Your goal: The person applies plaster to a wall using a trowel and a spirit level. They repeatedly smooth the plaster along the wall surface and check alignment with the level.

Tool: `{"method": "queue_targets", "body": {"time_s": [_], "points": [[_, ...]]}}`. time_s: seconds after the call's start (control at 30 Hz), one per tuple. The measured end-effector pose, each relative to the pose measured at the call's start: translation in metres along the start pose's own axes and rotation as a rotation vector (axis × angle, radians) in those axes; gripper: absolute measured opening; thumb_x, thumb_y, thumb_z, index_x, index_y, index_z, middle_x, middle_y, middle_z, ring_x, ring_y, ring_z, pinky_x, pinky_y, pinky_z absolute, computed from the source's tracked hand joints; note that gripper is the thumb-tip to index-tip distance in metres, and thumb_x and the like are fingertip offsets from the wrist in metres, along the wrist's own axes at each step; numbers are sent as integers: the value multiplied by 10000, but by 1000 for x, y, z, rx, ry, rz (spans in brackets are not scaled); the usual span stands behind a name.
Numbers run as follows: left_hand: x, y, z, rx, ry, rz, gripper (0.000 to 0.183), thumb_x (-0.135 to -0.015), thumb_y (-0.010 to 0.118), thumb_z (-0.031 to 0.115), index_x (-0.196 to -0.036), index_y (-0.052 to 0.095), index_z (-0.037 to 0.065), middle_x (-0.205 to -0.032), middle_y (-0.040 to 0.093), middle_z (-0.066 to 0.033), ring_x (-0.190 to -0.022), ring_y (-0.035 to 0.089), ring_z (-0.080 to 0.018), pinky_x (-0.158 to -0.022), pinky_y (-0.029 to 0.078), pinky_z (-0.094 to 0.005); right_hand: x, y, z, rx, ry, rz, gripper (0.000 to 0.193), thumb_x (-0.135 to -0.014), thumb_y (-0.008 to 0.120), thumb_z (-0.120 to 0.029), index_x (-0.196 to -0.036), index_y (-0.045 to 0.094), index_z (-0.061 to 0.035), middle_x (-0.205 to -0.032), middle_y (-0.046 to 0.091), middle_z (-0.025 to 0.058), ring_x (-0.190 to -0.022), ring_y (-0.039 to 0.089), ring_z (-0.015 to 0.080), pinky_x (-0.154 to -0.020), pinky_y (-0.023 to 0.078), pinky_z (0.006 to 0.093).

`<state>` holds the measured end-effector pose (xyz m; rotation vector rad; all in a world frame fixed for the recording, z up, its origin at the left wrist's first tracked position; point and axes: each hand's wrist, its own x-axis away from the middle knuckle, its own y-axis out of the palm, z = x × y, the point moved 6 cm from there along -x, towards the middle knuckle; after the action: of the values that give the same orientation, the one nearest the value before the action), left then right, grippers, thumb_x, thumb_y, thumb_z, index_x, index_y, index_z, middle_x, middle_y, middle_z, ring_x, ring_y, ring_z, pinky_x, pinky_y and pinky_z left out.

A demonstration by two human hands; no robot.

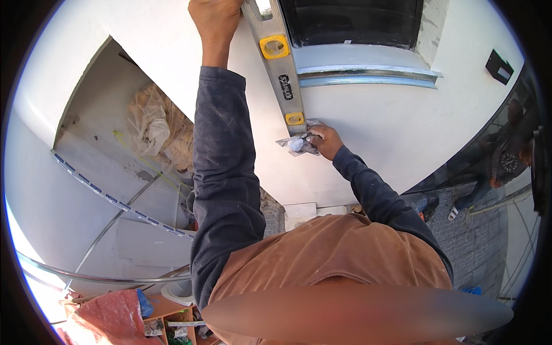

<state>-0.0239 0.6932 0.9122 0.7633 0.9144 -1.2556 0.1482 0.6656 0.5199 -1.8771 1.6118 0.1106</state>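
A long silver spirit level (282, 75) with yellow-ringed vials stands nearly upright against the white wall. My left hand (215, 20), at the upper edge, is closed at the level's left side; its fingertips are partly out of view. By the level's lower end, my right hand (326, 141) pinches a small grey, sharp-cornered flat piece (299, 144). A pale bluish-white lump lies on that piece, and its exact kind cannot be made out.
A dark window (353, 23) with a metal-edged sill (368, 76) is right of the level. At left, crumpled plastic sheeting (152, 121) lies within a wall opening. A wooden box (172, 322) of odds and ends stands lower left. Another person (506, 155) appears at far right.
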Motion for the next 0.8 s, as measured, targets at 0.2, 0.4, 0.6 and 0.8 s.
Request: {"method": "queue_targets", "body": {"time_s": [0.2, 0.4, 0.6, 0.8], "points": [[0, 0, -3, 42, -4, 6, 180, -920, 670, 150, -843, 727, -3, -671, 620, 30, -582, 511, -31, -511, 381, -203, 0, 0, -2, 27, -13, 6, 248, -785, 682, -51, -1026, 675, 7, -1048, 659, 202, -966, 636, 380, -856, 503, 409], [1, -3, -4, -60, -5, 20, 199, -921, 671, 163, -814, 712, 0, -650, 604, 31, -562, 487, -32, -494, 357, -210, 2, -1, -2, 55, -31, 0, 255, -798, 690, -55, -1044, 677, 8, -1087, 662, 195, -1002, 629, 381, -882, 504, 408], [7, -8, 1, -136, 140, 46, 286, -879, 723, 270, -775, 694, 5, -594, 562, 28, -508, 476, -31, -454, 387, -201, 1, 1, 5, 38, 57, 1, 275, -798, 704, -79, -1057, 677, 10, -1089, 657, 226, -1010, 627, 392, -885, 504, 418], [5, -6, -1, -80, 32, 35, 273, -882, 738, 261, -825, 724, -5, -634, 642, -20, -545, 546, -46, -487, 430, -206, -1, -1, 0, 67, -32, -40, 246, -800, 659, -72, -1026, 680, 22, -1069, 660, 235, -995, 626, 393, -882, 502, 417]]}}
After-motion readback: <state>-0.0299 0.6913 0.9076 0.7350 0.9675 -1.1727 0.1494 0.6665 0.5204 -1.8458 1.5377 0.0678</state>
